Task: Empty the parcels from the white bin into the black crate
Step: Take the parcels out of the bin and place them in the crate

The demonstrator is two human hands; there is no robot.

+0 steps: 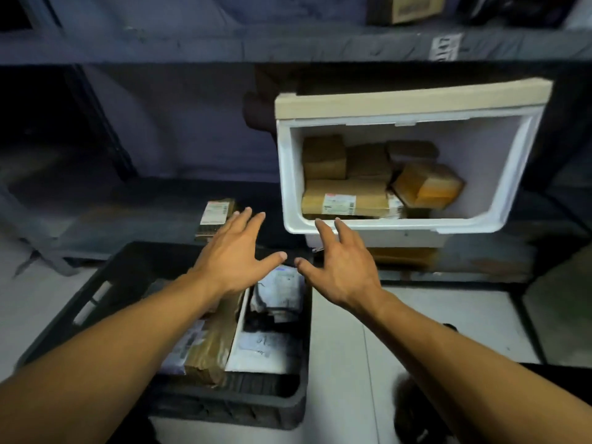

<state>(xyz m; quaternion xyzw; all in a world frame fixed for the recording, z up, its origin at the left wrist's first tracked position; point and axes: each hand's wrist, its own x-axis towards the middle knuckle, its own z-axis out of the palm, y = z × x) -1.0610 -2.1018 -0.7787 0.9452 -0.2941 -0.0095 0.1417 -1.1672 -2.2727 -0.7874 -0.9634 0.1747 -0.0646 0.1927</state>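
The white bin sits on a low shelf, tipped so its opening faces me, with several brown parcels piled inside. Below and to the left, the black crate stands on the floor and holds several parcels, brown-taped and white ones. My left hand hovers over the crate's far edge, fingers spread and empty. My right hand is just in front of the bin's lower rim, fingers spread, holding nothing. Both forearms hide part of the crate.
A labelled brown parcel lies on the low shelf left of the bin. A dark shelf board runs above the bin, with a cardboard box on it. A brown parcel sits under the bin. Pale floor tiles lie right of the crate.
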